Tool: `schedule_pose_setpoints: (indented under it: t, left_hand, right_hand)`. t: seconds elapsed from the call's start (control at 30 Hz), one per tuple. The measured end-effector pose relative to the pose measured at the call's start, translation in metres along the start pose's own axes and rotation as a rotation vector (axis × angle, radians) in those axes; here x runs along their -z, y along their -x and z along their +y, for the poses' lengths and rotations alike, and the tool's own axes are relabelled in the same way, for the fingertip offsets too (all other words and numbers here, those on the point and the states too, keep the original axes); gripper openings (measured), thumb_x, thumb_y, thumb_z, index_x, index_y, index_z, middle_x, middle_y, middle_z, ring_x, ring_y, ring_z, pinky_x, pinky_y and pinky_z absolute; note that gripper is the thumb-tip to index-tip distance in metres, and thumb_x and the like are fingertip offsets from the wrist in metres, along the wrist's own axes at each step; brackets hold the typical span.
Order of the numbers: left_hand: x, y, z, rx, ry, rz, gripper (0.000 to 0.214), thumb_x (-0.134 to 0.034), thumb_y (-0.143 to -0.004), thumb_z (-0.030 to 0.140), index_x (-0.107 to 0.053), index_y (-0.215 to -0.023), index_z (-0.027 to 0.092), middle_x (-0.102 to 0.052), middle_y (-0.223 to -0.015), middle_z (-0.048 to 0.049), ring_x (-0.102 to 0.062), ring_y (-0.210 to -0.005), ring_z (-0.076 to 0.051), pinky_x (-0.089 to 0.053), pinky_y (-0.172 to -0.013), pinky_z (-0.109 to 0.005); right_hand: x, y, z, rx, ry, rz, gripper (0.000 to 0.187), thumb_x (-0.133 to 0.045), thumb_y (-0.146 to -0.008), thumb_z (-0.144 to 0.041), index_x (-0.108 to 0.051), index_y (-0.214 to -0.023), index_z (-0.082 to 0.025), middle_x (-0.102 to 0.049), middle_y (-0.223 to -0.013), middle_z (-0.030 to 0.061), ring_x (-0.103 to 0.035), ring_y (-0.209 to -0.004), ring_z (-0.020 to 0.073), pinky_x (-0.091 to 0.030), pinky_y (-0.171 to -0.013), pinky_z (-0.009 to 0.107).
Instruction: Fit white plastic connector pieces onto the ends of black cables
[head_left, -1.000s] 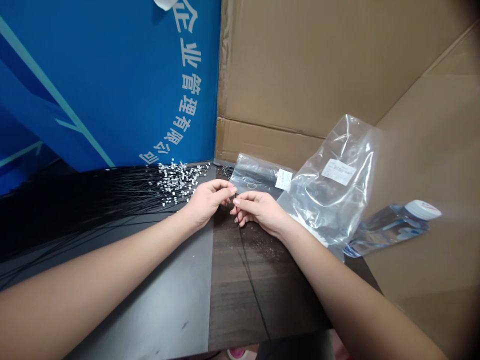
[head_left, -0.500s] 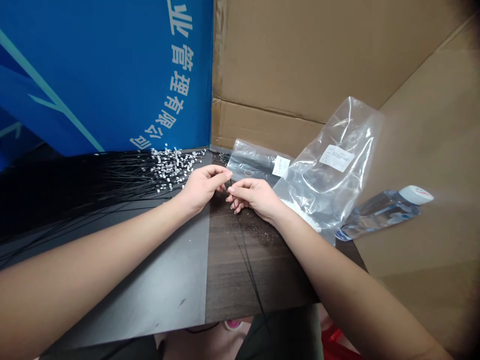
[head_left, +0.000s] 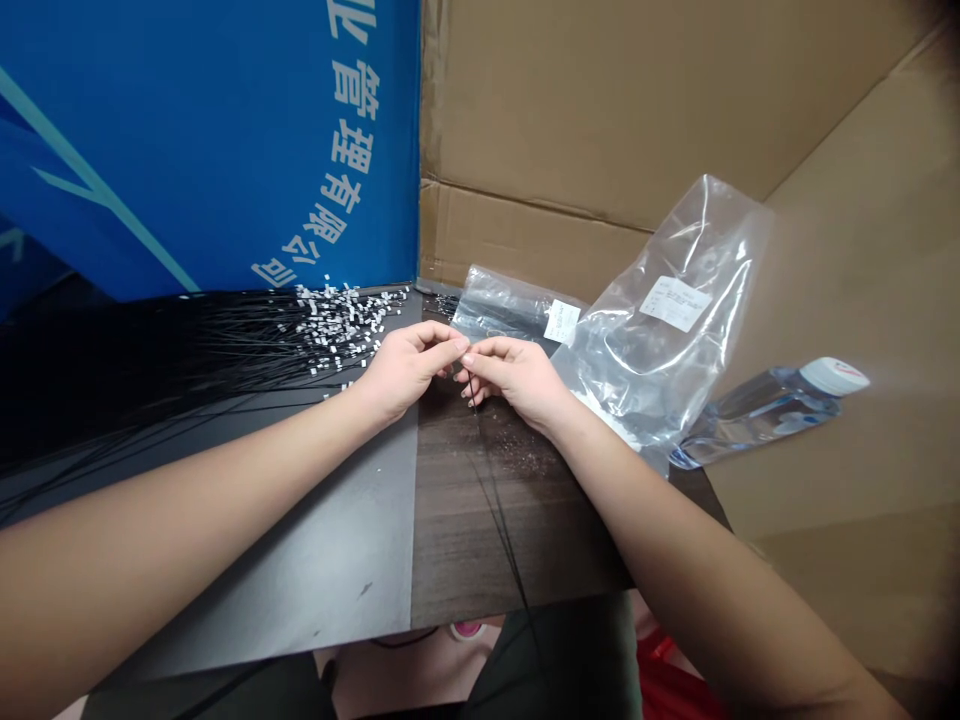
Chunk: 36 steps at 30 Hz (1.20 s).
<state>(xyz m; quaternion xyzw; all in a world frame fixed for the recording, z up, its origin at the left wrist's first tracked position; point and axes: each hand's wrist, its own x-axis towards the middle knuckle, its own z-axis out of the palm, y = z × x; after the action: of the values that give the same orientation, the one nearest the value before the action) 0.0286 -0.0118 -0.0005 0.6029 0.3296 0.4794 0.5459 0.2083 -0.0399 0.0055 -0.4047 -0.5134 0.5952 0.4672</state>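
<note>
One wire (head_left: pixel 516 570) in work over bench (head_left: pixel 454 560), left hand (head_left: pixel 409 370) and right hand (head_left: pixel 521 380) pinching its upper end; tip hidden, progress unclear. Many white-tipped wires (head_left: pixel 337 320) piled at left.

Large bag (head_left: pixel 637 370): clear plastic, glossy, creased. Label (head_left: pixel 676 304): matt paper. Bottle (head_left: pixel 769 410): smooth clear plastic. Table (head_left: pixel 450 560): dark wood grain, low sheen. Wall (head_left: pixel 570 110): matt cardboard. Heaped black strands (head_left: pixel 112 370): matt.
</note>
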Motion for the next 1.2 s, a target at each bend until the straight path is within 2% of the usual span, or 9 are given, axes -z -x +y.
schedule_pose_setpoints:
  t: [0.17,0.33,0.43,0.53,0.63,0.77,0.9,1.1,1.2]
  left_hand:
    - [0.0,-0.002,-0.004,-0.01,0.002,0.001,0.029,-0.087,-0.081,0.044,-0.077,-0.083,0.017,-0.071,-0.075,-0.0035,-0.059,-0.069,-0.014,-0.045,-0.067,-0.029]
    - [0.002,-0.004,-0.006,-0.042,-0.061,0.118,0.034,-0.083,-0.084,0.05,-0.076,-0.094,0.018,-0.069,-0.079,-0.0021,-0.056,-0.066,-0.014,-0.045,-0.066,-0.03]
    - [0.003,-0.002,-0.004,-0.101,-0.336,0.118,0.03,-0.076,-0.091,0.048,-0.076,-0.095,0.019,-0.07,-0.084,-0.0035,-0.061,-0.075,-0.018,-0.048,-0.075,-0.033]
    - [0.003,0.001,-0.004,-0.195,-0.706,-0.027,0.022,-0.068,-0.095,0.039,-0.077,-0.093,0.019,-0.073,-0.096,-0.0064,-0.064,-0.09,-0.023,-0.049,-0.087,-0.038]
    - [0.002,0.003,-0.008,-0.282,-0.994,-0.141,0.022,-0.063,-0.097,0.033,-0.078,-0.107,0.019,-0.072,-0.111,-0.0108,-0.064,-0.103,-0.028,-0.047,-0.094,-0.043]
    - [-0.001,-0.001,-0.012,-0.303,-1.268,-0.126,0.024,-0.061,-0.099,0.03,-0.079,-0.112,0.022,-0.073,-0.119,-0.0112,-0.062,-0.107,-0.03,-0.044,-0.092,-0.044]
    - [-0.005,-0.006,-0.011,-0.301,-1.353,-0.119,0.022,-0.061,-0.099,0.032,-0.081,-0.102,0.021,-0.074,-0.112,-0.0113,-0.062,-0.103,-0.03,-0.04,-0.087,-0.042]
    - [-0.01,-0.01,-0.013,-0.349,-1.371,-0.168,0.025,-0.06,-0.1,0.034,-0.081,-0.107,0.023,-0.074,-0.113,-0.0104,-0.061,-0.098,-0.028,-0.037,-0.084,-0.04]
    - [-0.012,-0.01,-0.013,-0.375,-1.387,-0.216,0.028,-0.06,-0.1,0.034,-0.08,-0.116,0.023,-0.074,-0.116,-0.0104,-0.061,-0.099,-0.028,-0.038,-0.084,-0.04]
  right_hand:
    - [0.002,0.001,-0.002,0.013,0.026,0.002,0.039,-0.093,-0.072,-0.049,-0.073,-0.081,-0.016,-0.077,-0.075,0.0049,-0.068,-0.058,0.0132,-0.058,-0.055,0.027]
    - [0.014,0.001,-0.014,0.043,0.018,0.054,0.029,-0.09,-0.077,-0.04,-0.073,-0.084,-0.019,-0.077,-0.079,0.0048,-0.068,-0.063,0.0139,-0.059,-0.06,0.03]
    - [0.027,0.003,-0.028,0.082,-0.043,0.1,0.023,-0.088,-0.08,-0.036,-0.071,-0.084,-0.02,-0.073,-0.08,0.0038,-0.065,-0.065,0.0132,-0.057,-0.062,0.032]
    - [0.04,0.006,-0.04,0.091,-0.079,0.099,0.024,-0.086,-0.08,-0.037,-0.069,-0.085,-0.022,-0.069,-0.081,0.0018,-0.061,-0.065,0.0119,-0.054,-0.062,0.032]
    - [0.046,0.006,-0.042,0.089,-0.105,0.07,0.026,-0.086,-0.078,-0.04,-0.068,-0.086,-0.023,-0.066,-0.08,0.0007,-0.059,-0.064,0.0113,-0.053,-0.061,0.032]
    - [0.048,0.001,-0.034,0.102,-0.162,0.043,0.029,-0.089,-0.075,-0.039,-0.069,-0.087,-0.022,-0.067,-0.08,0.0014,-0.059,-0.065,0.0118,-0.053,-0.061,0.032]
    - [0.046,-0.002,-0.028,0.071,-0.155,0.073,0.031,-0.089,-0.073,-0.041,-0.069,-0.088,-0.023,-0.069,-0.082,0.0017,-0.06,-0.068,0.0129,-0.055,-0.064,0.032]
    - [0.043,-0.002,-0.028,0.105,-0.197,0.034,0.029,-0.088,-0.077,-0.041,-0.069,-0.088,-0.022,-0.068,-0.083,0.001,-0.06,-0.067,0.0113,-0.055,-0.064,0.031]
    - [0.041,-0.002,-0.028,0.11,-0.207,0.033,0.03,-0.088,-0.076,-0.041,-0.069,-0.089,-0.022,-0.069,-0.081,0.0008,-0.059,-0.066,0.0109,-0.055,-0.062,0.028]
